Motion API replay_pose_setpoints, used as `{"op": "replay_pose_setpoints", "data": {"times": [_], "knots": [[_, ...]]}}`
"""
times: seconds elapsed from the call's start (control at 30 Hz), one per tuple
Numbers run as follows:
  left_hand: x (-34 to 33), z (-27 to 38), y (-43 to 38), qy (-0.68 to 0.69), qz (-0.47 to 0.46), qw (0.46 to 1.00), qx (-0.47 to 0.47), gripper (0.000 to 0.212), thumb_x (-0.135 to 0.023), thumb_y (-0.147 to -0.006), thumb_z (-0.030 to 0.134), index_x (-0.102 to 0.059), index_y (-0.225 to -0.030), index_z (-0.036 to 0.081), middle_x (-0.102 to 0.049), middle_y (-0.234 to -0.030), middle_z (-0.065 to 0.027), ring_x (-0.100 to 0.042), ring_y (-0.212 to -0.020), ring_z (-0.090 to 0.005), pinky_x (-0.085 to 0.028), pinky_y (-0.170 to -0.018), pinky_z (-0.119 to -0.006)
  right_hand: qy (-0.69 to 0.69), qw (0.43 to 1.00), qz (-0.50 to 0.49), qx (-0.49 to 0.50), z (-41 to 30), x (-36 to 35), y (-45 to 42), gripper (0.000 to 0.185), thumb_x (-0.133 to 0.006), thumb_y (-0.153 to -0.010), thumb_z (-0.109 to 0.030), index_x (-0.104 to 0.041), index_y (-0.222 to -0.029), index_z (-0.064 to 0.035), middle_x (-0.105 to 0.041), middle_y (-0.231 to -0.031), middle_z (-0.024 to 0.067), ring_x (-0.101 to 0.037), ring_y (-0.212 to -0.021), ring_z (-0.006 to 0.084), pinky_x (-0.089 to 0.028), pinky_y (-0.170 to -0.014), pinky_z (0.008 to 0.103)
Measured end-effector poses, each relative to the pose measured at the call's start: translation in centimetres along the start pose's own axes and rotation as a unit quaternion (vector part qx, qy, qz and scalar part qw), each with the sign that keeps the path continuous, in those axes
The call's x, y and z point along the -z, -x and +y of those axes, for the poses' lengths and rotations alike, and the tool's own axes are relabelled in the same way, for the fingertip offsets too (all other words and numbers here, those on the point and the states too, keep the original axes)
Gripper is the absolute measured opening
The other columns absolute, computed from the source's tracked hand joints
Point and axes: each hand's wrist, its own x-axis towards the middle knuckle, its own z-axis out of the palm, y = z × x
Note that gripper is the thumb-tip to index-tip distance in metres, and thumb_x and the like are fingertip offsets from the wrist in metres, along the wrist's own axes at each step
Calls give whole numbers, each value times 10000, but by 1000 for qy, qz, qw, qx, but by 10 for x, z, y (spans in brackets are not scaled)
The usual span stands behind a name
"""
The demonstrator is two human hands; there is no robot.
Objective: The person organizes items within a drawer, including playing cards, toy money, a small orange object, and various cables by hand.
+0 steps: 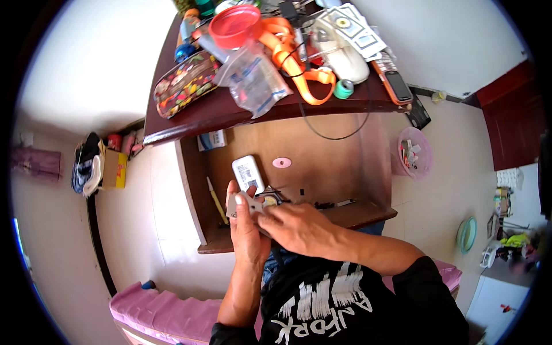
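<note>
My left hand (249,241) grips a small flat grey piece (233,208) with its thumb on top. The piece has a dark hole and a small mark; its material is unclear. From the right, my right hand (302,226) has its fingers at the lower end of this piece, hiding that part. Both hands are above the front of an open wooden drawer (336,151). Beyond my left fingertips lies a white box (247,173) bearing writing. A yellow-handled tool (217,200) is left of my left hand, and a pink oval piece (282,162) lies on the drawer's bottom.
The dark red desktop (189,126) above the drawer carries a floral pouch (186,84), a clear plastic bag (256,82), an orange strap (293,64), a red bowl (236,26) and a mobile phone (394,82). A black cable (336,139) hangs into the drawer. A pink wastebasket (414,153) stands right.
</note>
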Motion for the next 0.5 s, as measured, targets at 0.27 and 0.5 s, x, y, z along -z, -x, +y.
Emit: {"op": "replay_pose_setpoints", "data": {"times": [0.27,0.5], "knots": [[-8,9,8,15,-2,1000,6,709,-509,-1011,632,-347,-1567,222,-587,-1178,-101,-601,-968,-198,-569,-815,-350,-66,997,-11,22,2,8,17,467,-754,-870,-221,-598,-1274,-49,-592,-1171,91,-658,-1007,240,-588,-824,356],[-16,3,12,50,-84,994,40,537,-496,-1029,612,-536,-1309,156,-615,-1189,-104,-614,-1007,-248,-557,-882,-395,-99,992,72,11,3,11,38,298,-660,-897,-143,-607,-1173,-42,-554,-1025,79,-649,-981,227,-583,-783,352]]}}
